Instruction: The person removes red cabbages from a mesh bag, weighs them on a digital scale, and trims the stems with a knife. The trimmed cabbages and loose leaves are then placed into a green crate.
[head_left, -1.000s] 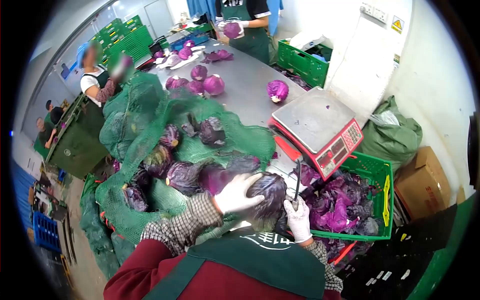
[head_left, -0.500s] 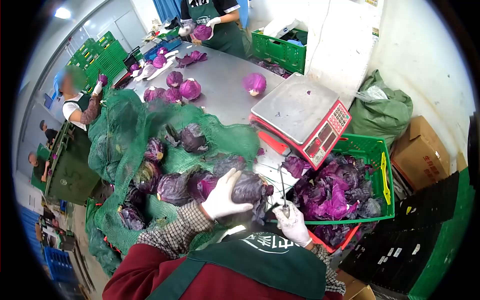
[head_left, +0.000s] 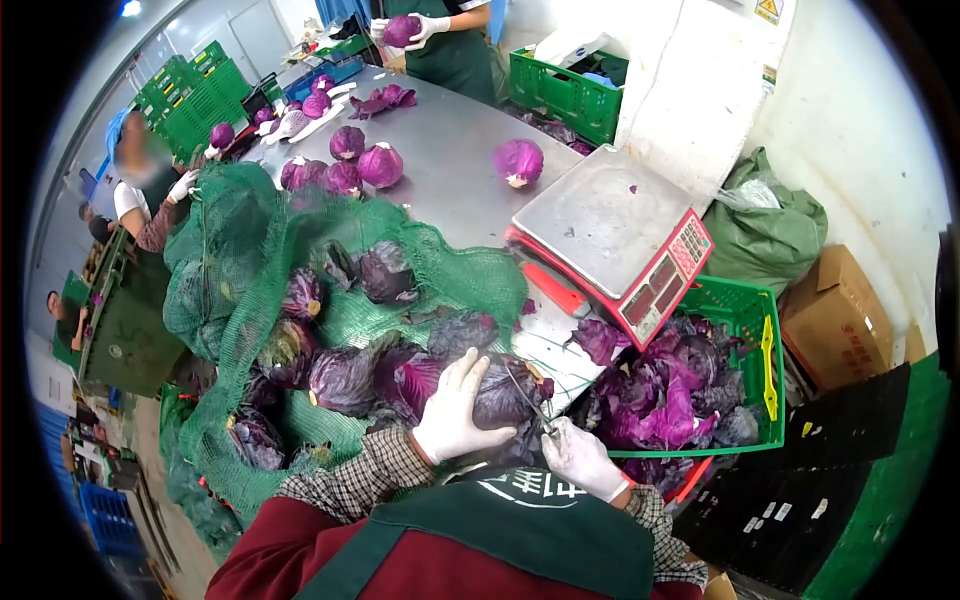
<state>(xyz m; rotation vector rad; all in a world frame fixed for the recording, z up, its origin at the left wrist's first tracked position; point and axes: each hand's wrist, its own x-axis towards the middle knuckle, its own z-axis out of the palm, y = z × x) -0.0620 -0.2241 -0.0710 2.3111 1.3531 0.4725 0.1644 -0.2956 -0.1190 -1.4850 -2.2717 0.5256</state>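
My left hand [head_left: 462,412], in a white glove, is spread over the side of a dark red cabbage [head_left: 503,392] and holds it. My right hand [head_left: 585,460], also gloved, is closed on a slim knife [head_left: 530,402] whose narrow blade lies across the cabbage near its stem end. The handle is mostly hidden in the fingers. More red cabbages [head_left: 345,380] lie to the left, on and within the green mesh sack [head_left: 330,240]. Right of my knife hand stands a green crate [head_left: 735,290] piled with loose purple leaves [head_left: 665,395].
A red-framed weighing scale [head_left: 600,220] sits ahead, with an orange-red handled tool [head_left: 555,290] beside it. Trimmed cabbages [head_left: 380,165] rest on the metal table [head_left: 450,140]. One co-worker [head_left: 440,60] holds a cabbage across the table; another [head_left: 145,190] stands left by the sack.
My right hand has moved left, bringing the knife from upright beside the cabbage to lying against it. My left hand stays on the cabbage. The co-worker at left has reached toward the sack.
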